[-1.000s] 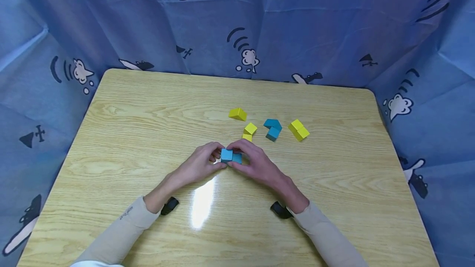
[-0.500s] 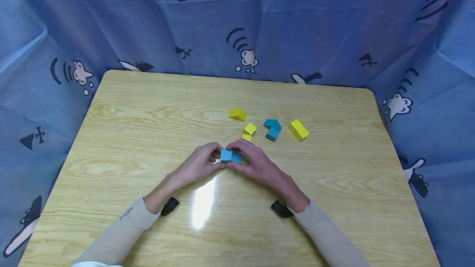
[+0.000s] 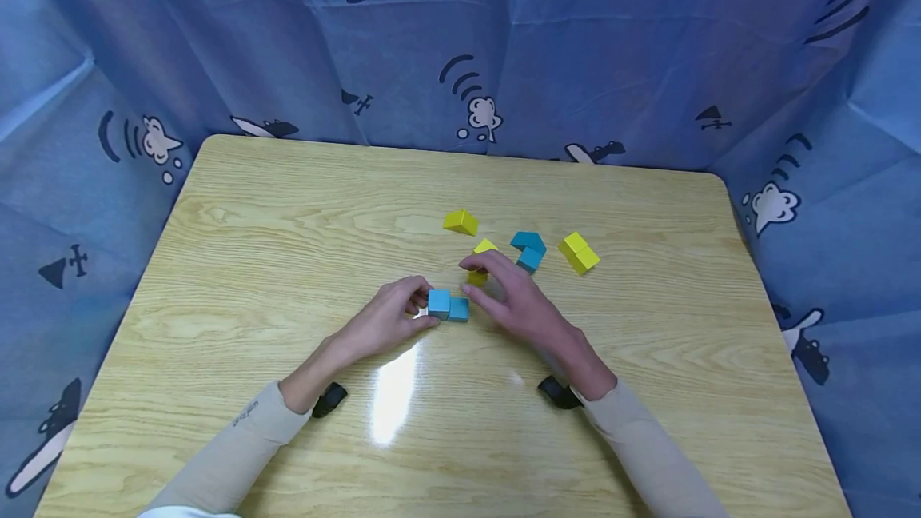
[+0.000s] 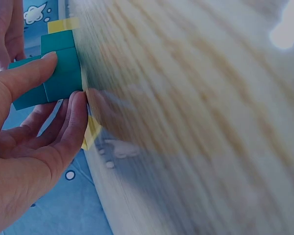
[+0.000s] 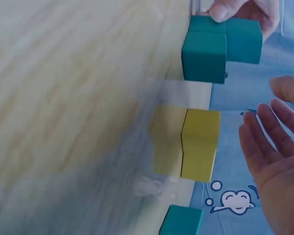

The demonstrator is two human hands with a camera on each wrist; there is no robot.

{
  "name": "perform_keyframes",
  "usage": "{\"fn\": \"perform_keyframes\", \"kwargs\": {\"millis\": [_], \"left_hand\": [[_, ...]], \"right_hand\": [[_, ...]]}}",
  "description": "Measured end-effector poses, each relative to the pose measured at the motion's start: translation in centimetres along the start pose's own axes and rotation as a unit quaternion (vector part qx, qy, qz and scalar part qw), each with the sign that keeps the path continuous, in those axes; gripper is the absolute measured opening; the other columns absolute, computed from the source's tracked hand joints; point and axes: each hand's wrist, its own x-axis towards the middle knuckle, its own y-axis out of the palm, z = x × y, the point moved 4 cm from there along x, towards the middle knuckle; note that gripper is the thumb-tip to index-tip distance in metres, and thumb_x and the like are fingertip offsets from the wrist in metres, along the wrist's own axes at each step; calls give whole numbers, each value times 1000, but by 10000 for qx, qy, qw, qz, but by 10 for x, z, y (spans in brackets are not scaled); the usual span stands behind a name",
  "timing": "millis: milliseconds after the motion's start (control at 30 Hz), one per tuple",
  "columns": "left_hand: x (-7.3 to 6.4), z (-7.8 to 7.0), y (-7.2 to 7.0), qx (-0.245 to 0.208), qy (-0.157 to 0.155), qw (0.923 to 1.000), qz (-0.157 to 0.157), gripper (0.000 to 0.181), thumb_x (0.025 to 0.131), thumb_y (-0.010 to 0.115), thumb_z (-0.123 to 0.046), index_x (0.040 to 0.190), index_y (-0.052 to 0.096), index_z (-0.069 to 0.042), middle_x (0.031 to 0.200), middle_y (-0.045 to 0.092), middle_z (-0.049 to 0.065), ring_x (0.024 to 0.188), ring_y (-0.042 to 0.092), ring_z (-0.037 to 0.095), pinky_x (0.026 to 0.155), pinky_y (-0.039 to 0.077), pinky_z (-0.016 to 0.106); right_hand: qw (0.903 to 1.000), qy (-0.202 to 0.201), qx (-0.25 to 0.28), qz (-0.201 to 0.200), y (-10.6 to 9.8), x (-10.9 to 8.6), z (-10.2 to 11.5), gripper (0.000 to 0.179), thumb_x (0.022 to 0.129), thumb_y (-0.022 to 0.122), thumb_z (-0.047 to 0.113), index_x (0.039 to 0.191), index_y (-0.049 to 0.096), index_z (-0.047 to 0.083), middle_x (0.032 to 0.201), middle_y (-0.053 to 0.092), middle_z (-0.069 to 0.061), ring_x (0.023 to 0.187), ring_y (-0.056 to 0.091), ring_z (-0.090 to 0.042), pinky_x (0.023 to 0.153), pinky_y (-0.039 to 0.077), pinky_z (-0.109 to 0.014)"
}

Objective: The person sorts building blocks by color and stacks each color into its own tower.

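Observation:
Three blue cubes form a small L, one cube [image 3: 439, 301] stacked on another and a third cube [image 3: 459, 309] on the table to the right. My left hand [image 3: 388, 316] pinches the stacked pair, its thumb [image 4: 32, 73] across the seam on the near side and fingers behind. My right hand [image 3: 524, 302], apart from the blue cubes, hovers with thumb and fingers spread. Below its fingertips lies a yellow block [image 3: 477, 279], partly covered by the hand in the head view. The right wrist view shows a gap between this hand and the yellow piece [image 5: 201, 144].
Behind the hands are a yellow block [image 3: 460, 221], a blue arch-like piece [image 3: 528, 239] touching a blue block [image 3: 530, 259], and a yellow pair [image 3: 579, 253] farther right. A blue patterned curtain [image 3: 403, 46] borders the wooden table [image 3: 288, 214].
My right hand has let go of the blue cubes and moved right and away from me, over the yellow block. The left hand and the blue cubes stay put.

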Motion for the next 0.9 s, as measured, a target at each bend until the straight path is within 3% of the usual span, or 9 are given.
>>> {"fn": "perform_keyframes", "kwargs": {"millis": [367,900], "left_hand": [[0,1,0,-4,70,10000,-19,29,89,80,-5,112,64,0,105,68,9,91,64,18,81,58,34],[0,3,1,-16,-28,10000,-4,29,90,80,-7,114,63,0,106,68,9,94,65,23,84,57,36]], "right_hand": [[9988,164,-466,-28,-12,4,-4,35,97,72,8,130,61,3,127,63,-10,115,59,-27,103,49,-43],[9949,494,-868,-124,-20,5,-15,37,95,74,6,129,62,0,125,60,-14,111,58,-32,93,51,-45]]}}
